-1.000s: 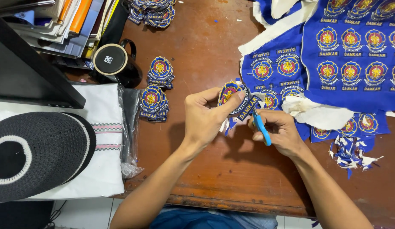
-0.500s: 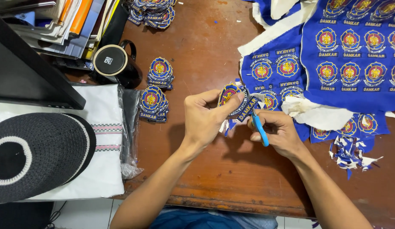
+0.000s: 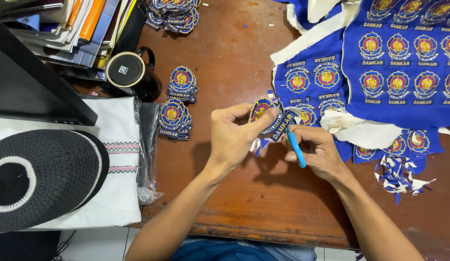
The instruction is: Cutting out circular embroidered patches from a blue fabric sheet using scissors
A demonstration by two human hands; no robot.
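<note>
round blue patch [image 3: 264,112] | tilted, mid-air | blue-handled scissors [image 3: 296,150], blades likely hidden

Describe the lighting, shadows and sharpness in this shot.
Head view: even overhead light; soft shadows fall on the wooden table beneath the left hand and right hand. The embroidered patch and blue-handled scissors are sharp, with no motion blur. Slight sheen on the black mug; edges bow a little from the wide lens.

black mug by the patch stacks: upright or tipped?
Upright: the black mug shows its round top to the camera, handle to one side, standing on the wooden table.
</note>
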